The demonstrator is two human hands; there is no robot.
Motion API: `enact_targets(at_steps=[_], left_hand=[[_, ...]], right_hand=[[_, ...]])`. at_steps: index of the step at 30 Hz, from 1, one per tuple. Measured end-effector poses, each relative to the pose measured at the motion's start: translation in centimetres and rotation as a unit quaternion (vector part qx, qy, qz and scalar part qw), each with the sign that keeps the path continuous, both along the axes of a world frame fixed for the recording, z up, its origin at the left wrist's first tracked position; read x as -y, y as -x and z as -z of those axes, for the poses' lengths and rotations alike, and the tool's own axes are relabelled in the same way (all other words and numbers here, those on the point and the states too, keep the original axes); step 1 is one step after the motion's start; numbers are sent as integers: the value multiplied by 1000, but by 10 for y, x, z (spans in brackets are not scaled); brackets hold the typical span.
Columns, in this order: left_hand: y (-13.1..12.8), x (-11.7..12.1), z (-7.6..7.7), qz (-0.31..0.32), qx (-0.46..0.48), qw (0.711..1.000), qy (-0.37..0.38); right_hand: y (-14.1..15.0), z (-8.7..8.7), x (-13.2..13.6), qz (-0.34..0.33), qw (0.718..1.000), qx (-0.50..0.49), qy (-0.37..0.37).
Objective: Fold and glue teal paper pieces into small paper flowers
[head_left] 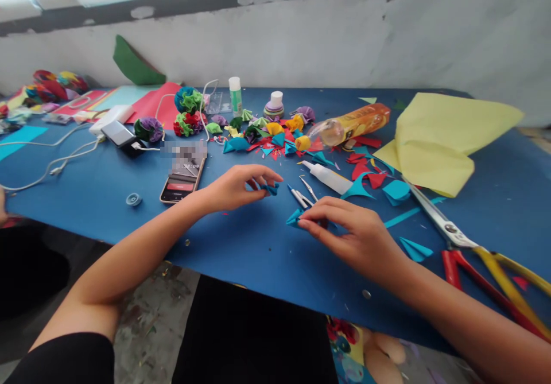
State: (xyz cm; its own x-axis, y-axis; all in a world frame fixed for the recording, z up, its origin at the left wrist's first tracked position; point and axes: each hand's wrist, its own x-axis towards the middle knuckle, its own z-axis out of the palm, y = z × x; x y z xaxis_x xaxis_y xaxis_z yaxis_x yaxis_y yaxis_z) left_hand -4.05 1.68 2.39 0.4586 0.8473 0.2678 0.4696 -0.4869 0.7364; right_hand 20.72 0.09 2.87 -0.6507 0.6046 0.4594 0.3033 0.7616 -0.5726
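Note:
My left hand (239, 187) reaches across the blue table (107, 200) and pinches a small folded teal paper piece (271, 189) between thumb and fingertips. My right hand (353, 232) lies lower on the table with its fingers pressed together on another folded teal paper piece (294, 217). Between the hands lie small metal tweezers (303, 193). A white glue bottle (329, 177) lies just beyond them.
A phone (181, 180) lies left of my left hand. Large scissors with red and yellow handles (465, 246) lie at the right. Yellow paper sheets (439, 137), an orange plastic bottle (353, 124), paper flowers (189, 111), scraps and cables cover the far side.

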Motion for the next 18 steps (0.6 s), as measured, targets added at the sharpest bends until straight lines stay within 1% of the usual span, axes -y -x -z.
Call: enact_targets(at_steps=[2, 4, 6, 8, 10, 12, 18], left_hand=[[-8, 7, 0, 36, 3, 999, 15], [-15, 14, 1, 80, 12, 996, 22], [-22, 19, 4, 116, 34, 993, 11], [-27, 22, 6, 132, 61, 989, -6], [-29, 24, 7, 134, 83, 987, -21], [-30, 26, 7, 125, 101, 986, -32], [-29, 26, 3, 87, 181, 979, -37]], right_hand=[[1, -1, 2, -72, 997, -28, 22], [1, -2, 5, -146, 987, -35, 47], [2, -1, 7, -201, 978, -11, 63], [2, -1, 8, -234, 970, 26, 66], [2, 0, 9, -248, 965, 60, 62], [2, -1, 10, -247, 964, 79, 52], [2, -5, 15, -245, 966, 86, 9]])
